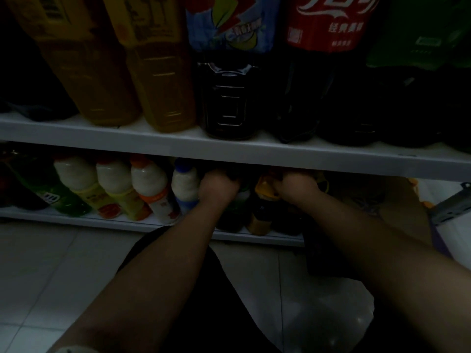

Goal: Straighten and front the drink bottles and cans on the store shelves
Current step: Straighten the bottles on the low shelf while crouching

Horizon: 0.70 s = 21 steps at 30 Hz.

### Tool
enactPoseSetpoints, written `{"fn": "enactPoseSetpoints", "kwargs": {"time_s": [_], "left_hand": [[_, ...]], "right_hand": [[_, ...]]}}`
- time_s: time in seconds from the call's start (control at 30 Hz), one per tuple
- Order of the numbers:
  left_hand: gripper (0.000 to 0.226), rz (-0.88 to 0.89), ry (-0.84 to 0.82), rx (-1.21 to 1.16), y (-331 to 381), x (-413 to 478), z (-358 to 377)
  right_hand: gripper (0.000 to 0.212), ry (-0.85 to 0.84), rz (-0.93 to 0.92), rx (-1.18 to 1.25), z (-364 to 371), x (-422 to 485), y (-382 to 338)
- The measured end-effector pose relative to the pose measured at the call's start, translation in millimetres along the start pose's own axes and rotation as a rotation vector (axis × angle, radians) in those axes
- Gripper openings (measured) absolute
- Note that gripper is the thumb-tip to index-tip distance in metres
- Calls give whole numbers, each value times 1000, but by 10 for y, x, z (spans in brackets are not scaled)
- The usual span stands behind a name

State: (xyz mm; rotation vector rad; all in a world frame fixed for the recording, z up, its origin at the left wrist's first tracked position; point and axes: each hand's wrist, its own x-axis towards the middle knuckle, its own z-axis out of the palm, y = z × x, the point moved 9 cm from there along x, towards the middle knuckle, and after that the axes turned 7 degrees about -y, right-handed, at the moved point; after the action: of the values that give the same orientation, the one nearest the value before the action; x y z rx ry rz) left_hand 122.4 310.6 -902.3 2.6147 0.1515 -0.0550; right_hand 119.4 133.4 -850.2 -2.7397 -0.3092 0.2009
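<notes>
Hands mid-frame on the lower shelf (102,220), left hand (216,188) and right hand (298,187) both look clenched round dark bottles (235,212) under the top shelf (254,151), so slide them forward upright, labels out, level with neighbours.

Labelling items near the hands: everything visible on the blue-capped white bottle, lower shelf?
The blue-capped white plastic bottle stands roughly upright on the white lower shelf, rightmost in a row of milky bottles. Blue cap, white body, blue band low down; print unreadable. An orange-capped white bottle is at its left, the left hand close at its right; contact cannot be told.
</notes>
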Motion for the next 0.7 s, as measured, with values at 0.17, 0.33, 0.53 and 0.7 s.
{"fn": "enactPoseSetpoints", "kwargs": {"time_s": [0.17,0.33,0.53,0.7], "left_hand": [[53,-44,46,-286,-96,-283,-74],[32,-154,164,-277,-581,-696,-514],[26,-318,-61,-59,-942,-521,-932],[46,-314,-56,-53,-687,-450,-1063]], "right_hand": [[31,118,-3,-8,-11,-194,-109],[38,190,-397,-88,48,-470,-622],[44,-55,-478,0,161,-359,-808],[49,-191,-464,-61,121,-179,-872]]}}
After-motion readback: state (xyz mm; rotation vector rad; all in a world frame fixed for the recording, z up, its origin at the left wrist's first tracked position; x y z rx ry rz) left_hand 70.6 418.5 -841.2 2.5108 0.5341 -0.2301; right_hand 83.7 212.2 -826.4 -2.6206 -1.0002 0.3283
